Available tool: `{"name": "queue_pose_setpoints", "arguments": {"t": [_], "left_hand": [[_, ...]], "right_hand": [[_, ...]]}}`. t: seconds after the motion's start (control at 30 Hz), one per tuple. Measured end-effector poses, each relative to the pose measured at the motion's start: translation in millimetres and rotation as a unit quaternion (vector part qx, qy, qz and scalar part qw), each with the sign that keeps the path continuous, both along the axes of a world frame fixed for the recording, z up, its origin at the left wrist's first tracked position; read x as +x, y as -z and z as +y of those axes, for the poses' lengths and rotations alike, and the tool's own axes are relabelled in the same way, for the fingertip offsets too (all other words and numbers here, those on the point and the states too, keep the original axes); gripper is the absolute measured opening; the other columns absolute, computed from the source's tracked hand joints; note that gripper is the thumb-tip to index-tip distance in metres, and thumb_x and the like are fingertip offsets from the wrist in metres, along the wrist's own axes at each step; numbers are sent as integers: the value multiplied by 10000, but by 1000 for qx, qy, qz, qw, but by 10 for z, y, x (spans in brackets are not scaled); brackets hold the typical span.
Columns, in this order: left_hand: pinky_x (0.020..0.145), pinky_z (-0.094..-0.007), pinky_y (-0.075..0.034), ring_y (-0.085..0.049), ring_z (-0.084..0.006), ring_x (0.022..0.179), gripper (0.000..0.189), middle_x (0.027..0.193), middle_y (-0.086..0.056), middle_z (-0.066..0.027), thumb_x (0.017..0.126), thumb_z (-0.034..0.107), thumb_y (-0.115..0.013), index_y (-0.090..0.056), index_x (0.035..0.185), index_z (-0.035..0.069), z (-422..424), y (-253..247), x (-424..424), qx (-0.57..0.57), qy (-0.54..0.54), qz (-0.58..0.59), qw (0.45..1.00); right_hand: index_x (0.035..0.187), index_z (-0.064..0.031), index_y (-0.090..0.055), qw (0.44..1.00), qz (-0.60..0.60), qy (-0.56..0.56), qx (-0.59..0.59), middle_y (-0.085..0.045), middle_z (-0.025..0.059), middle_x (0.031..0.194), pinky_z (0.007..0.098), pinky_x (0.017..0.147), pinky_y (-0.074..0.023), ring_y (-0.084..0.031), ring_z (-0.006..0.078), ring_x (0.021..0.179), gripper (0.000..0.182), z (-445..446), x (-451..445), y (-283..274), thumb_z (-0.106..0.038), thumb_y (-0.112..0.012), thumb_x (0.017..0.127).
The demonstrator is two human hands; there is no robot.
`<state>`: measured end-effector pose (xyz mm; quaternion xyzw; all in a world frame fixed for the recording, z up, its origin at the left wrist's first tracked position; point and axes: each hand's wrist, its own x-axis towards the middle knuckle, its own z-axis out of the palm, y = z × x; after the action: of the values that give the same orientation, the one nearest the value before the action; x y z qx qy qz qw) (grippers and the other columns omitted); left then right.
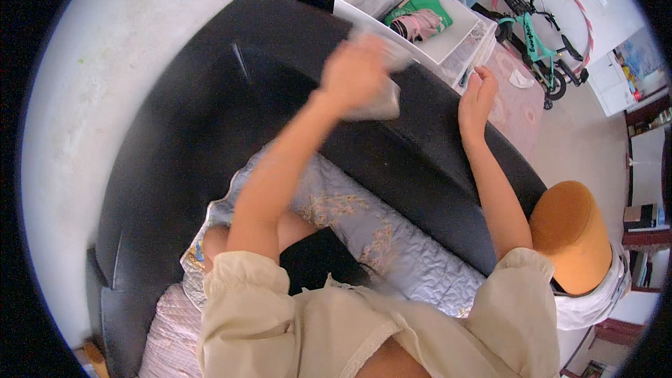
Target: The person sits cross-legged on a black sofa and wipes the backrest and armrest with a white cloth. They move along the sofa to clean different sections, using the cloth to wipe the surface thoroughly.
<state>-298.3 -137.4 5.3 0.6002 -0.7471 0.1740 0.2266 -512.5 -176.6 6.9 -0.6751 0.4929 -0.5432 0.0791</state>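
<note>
My left hand (353, 74), blurred by motion, grips a pale, partly see-through thing (382, 104) above the arm of a black leather sofa (294, 58). Whether it is plastic, tissue or cloth cannot be told. My right hand (478, 97) is raised past the sofa's edge, beside a pink patterned cover (517, 94). Its fingers are bent close together; a small white patch shows at the fingertips, too small to name. Close to both hands stands an open white box (454, 44) with a green bag (438, 10) and a pink folded umbrella (420, 26) inside.
A quilted grey-blue sofa cover (341, 194) with flower embroidery lies under my legs. An orange cylindrical stool (577, 236) stands at the right. A crumpled white tissue (521, 79) rests on the pink cover. Beyond are a turquoise child's bicycle (535, 37) and a striped hoop (590, 26).
</note>
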Motion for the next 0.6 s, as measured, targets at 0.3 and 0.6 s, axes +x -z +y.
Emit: {"name": "queue_pose_setpoints", "arguments": {"t": [0.3,0.6], "left_hand": [[719,-394,-431,-531,-280,851,341,941,-532,-149,775,279,-439,-530,938,-8,-196,192,1324,36,-121,-36,991],[919,-372,-319,-434,-307,1067,435,1122,-460,-228,776,269,-405,-477,1032,-75,-75,199,1,-62,102,76,990]], "right_hand": [[986,44,-460,999,46,-24,9,-464,212,1022,367,874,-309,-428,334,980,286,-14,125,34,-180,-421,812],[1088,37,-407,995,72,-42,54,-420,180,1115,329,926,-264,-384,284,1066,317,-96,-12,-5,-166,-366,848]]}}
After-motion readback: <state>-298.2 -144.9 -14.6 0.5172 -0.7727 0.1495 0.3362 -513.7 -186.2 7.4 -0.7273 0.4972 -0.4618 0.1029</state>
